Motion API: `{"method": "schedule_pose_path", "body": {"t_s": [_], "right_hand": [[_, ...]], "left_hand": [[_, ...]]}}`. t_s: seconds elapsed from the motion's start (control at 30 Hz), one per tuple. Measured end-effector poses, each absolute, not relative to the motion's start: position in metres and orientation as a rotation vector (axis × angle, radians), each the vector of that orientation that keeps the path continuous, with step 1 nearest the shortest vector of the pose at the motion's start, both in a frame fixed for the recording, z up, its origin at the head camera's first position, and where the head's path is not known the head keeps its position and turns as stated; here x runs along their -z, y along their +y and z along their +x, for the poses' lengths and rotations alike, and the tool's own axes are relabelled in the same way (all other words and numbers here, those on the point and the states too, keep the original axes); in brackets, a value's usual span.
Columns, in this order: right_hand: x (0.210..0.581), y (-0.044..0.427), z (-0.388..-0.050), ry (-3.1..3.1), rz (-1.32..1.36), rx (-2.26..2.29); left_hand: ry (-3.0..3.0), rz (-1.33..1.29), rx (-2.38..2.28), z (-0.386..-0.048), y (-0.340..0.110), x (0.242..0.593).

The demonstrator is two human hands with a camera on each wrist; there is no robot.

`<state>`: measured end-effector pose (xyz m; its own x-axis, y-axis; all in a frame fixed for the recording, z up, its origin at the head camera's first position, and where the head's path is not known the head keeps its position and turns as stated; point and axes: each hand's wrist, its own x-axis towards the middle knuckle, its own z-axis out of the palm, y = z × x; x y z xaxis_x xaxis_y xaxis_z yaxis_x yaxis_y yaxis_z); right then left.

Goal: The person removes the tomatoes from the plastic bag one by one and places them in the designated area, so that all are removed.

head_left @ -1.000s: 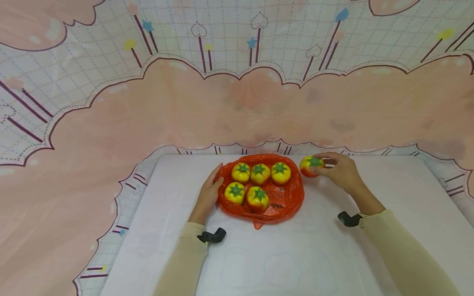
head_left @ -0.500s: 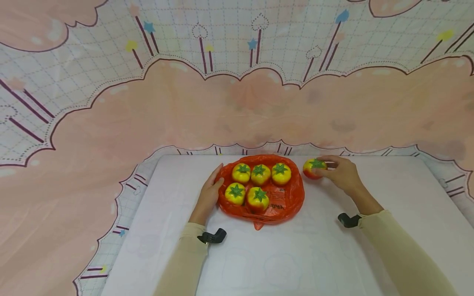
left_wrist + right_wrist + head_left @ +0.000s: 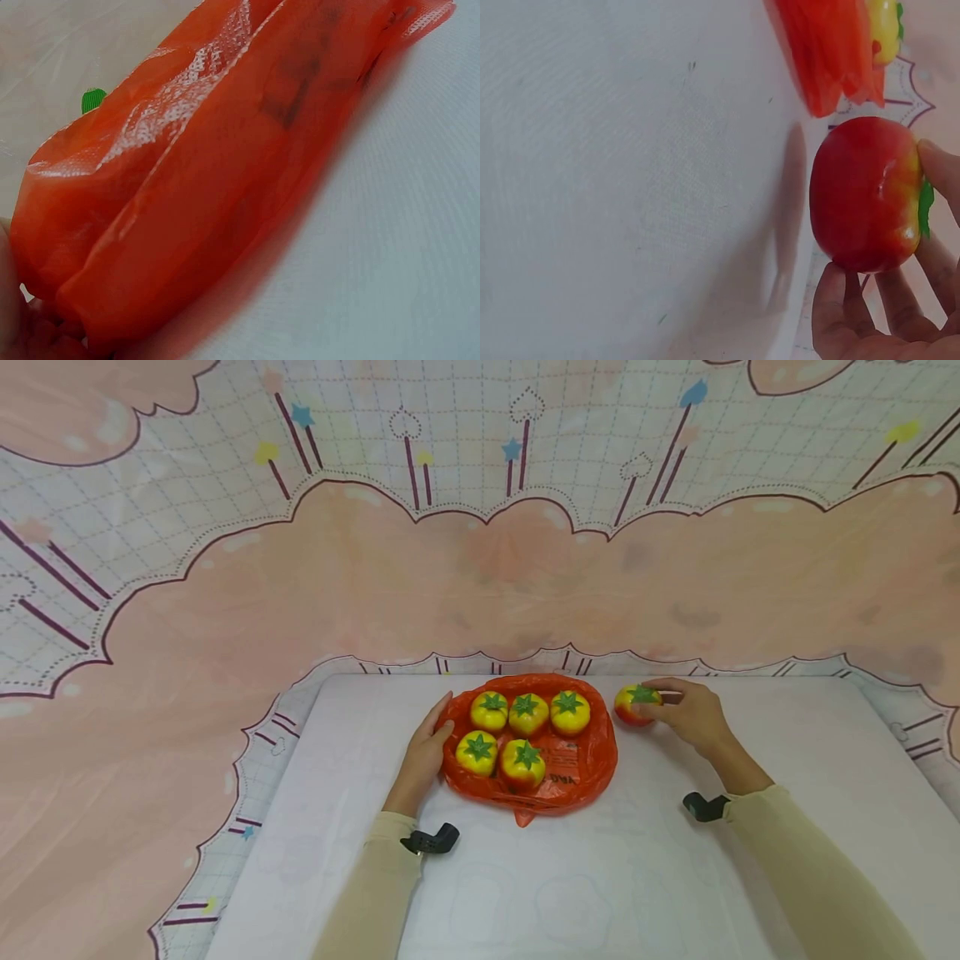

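On a white table (image 3: 525,893), the left hand (image 3: 420,756) holds the left rim of a red bag (image 3: 602,756) between thumb and fingers, and the right hand (image 3: 692,714) pinches a loose fruit (image 3: 862,195) just beside it — seemingly mid-transfer, calling next for a steady, open bag. Inside sit two front fruits (image 3: 522,766) and three back fruits (image 3: 528,717) — beyond, a patterned cloth (image 3: 480,577).

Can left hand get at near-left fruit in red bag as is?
Probably yes: the near-left fruit lies uncovered in the red bag, close to the left hand. That hand holds the bag's edge, so it would likely have to let go first.
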<state>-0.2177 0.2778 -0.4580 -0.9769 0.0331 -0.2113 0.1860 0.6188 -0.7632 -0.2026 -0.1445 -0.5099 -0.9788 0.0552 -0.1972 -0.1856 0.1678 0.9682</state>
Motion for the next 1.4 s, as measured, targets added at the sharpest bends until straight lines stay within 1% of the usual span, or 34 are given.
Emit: {"method": "schedule_pose_path", "body": {"t_s": [1.4], "right_hand": [[0.4655, 0.2793, -0.2208, 2.621, 0.222, 1.274]], "left_hand": [[2.265, -0.123, -1.911, -0.204, -0.1439, 0.5109]]}}
